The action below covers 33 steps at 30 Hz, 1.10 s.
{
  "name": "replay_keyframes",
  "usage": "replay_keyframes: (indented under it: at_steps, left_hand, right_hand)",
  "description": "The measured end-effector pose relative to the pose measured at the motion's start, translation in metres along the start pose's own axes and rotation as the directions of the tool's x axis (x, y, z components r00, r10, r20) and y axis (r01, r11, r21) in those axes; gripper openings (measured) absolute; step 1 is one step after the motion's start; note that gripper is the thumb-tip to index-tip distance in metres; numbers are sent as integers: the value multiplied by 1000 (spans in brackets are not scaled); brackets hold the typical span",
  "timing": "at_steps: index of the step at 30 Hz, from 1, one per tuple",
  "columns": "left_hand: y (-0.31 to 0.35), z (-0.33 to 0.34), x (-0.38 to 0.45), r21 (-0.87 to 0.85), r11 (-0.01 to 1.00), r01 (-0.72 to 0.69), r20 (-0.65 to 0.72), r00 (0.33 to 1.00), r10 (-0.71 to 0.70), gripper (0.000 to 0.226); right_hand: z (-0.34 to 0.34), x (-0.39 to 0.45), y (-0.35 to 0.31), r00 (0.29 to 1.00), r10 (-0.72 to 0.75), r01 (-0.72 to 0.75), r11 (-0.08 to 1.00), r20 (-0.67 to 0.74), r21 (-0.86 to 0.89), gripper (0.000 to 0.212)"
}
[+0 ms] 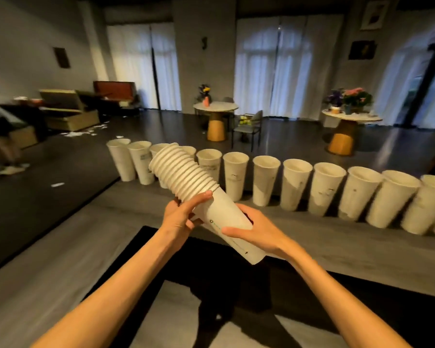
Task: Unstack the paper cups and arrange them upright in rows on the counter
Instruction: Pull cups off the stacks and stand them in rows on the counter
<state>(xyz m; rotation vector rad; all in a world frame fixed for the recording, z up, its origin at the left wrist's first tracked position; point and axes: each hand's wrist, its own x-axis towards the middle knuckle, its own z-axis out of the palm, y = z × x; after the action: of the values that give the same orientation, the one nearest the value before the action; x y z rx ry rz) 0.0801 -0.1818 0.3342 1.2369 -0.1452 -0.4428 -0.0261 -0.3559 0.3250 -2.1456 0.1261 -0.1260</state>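
Observation:
A stack of nested white paper cups [186, 172] lies tilted in the air above the counter, rims pointing up and to the left. My left hand [181, 217] grips it just below the ridged rims. My right hand [254, 229] holds the bottom cup's body near its base. Behind the stack, a row of several upright white paper cups [294, 184] runs along the far edge of the grey counter [337, 234], from left to far right. The stack hides part of two cups in that row.
A black mat or recess [161, 247] lies on the counter under my forearms. Beyond the counter is a dark floor with round tables [215, 109], a chair [249, 124], flower pots and sofas at the left. Paper scraps litter the floor.

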Motion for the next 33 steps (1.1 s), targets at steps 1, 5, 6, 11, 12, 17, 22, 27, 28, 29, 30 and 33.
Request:
replay_keyframes:
  at_steps: [1,5,6,11,12,17,22,27,28,29,30,33]
  left_hand:
    - [8,-20,4,-11,1000,-28,-45,999,28,77]
    - [39,-81,19,24,995,-97,-163,981,100,78]
    - [48,-99,26,42,992,-115,-186,975,121,75]
    - [91,-152,56,137,971,-198,-276,933,229,69]
    - [97,-159,59,145,966,-213,-299,921,248,68]
    - [153,-229,102,79,934,-348,-405,845,350,68]
    - [217,-305,140,-104,869,-483,-506,778,372,89]
    - [238,-346,163,-213,842,-496,-447,815,368,39]
    - [236,-353,169,-205,851,-483,-446,820,358,38]
    - [234,-360,175,-201,858,-472,-447,824,348,37]
    - [232,-366,180,-192,867,-460,-448,827,340,37]
    - [221,-383,190,-134,891,-434,-427,837,344,45]
  right_hand:
    - [12,17,-8,999,-14,14,1000,50,10,71]
    - [58,71,-39,990,-83,78,996,118,46,63]
    - [73,91,-46,986,-103,98,994,129,45,62]
    - [127,162,-72,993,-114,114,993,36,19,88]
    - [135,170,-75,991,-128,127,991,-28,-43,92]
    - [185,243,-103,945,-235,158,936,-225,-314,97]
    - [229,313,-109,954,-160,125,981,-255,-147,96]
    - [263,366,-105,967,-55,71,996,-250,56,92]
    - [270,375,-105,969,-56,73,995,-241,63,89]
    - [277,386,-104,970,-56,72,996,-236,60,87]
    - [282,395,-104,972,-54,68,996,-230,52,86]
    - [294,420,-105,976,-44,53,998,-214,34,90]
